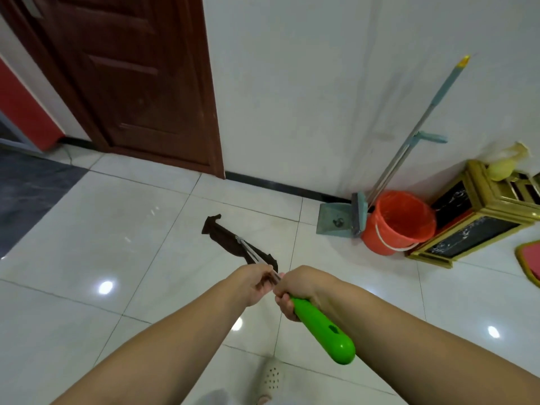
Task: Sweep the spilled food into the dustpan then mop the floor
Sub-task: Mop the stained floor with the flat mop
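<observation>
A mop with a dark brown cloth head (222, 233) lies flat on the white tiled floor ahead of me. Its metal shaft runs back to a bright green handle (324, 331). My right hand (295, 293) grips the top of the green handle. My left hand (258, 283) holds the metal shaft just ahead of it, fingers curled round the shaft. A teal dustpan (336, 220) stands on the floor by the wall, its long handle (420, 121) leaning up against the wall. No spilled food shows on the tiles.
An orange bucket (400, 226) stands right of the dustpan. A gold-framed black stand (479, 214) fills the right corner, with a red mat (530, 258) at the edge. A brown door (131, 80) is at back left. My white slipper (270, 381) shows below.
</observation>
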